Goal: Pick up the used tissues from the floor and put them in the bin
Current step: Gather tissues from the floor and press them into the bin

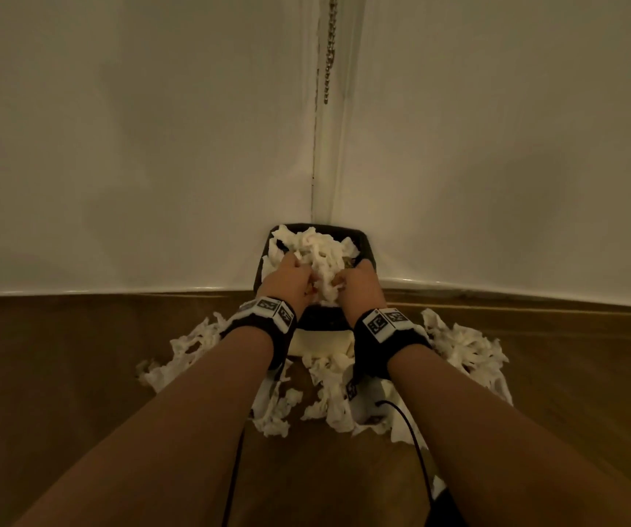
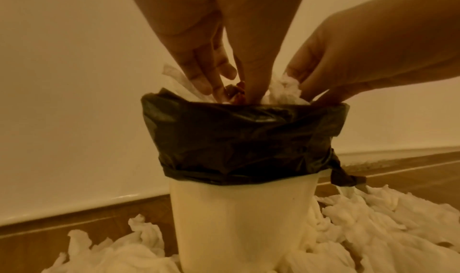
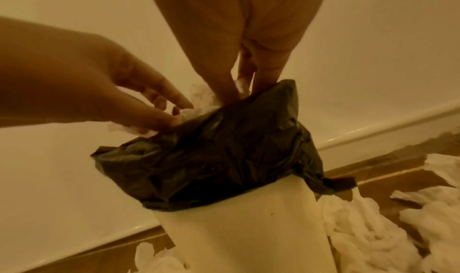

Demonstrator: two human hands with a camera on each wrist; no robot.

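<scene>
A: Starting at the left, what lay on the floor (image 1: 78, 393)?

B: A drift of crumpled tissues on the floor (image 1: 188, 349), left of the bin (image 2: 239, 218), touching its base in the left wrist view. More lay in front of it and to its right.

A: And the left hand (image 1: 290, 280)?

B: It was over the bin's mouth, fingers (image 2: 199, 74) pointing down and slightly spread, tips sunk into the tissues in the bin (image 1: 319, 252). It seemed to be pressing or pinching at the paper; I could not tell whether it actually gripped any.

A: The bin itself?

B: A cream tub standing upright in the corner where the two white walls (image 1: 135, 146) met, lined with a black bag (image 2: 244, 139) folded down over its rim. White paper was heaped above the rim.

A: And on the right?

B: The right hand (image 1: 359, 285) was just beside the left, also reaching down into the heap. In the right wrist view its fingers (image 3: 219, 80) were held close together, tips buried behind the bag's edge, so whether they pinched paper was hidden. Both wrists wore black bands (image 1: 386, 336) with printed markers.
</scene>
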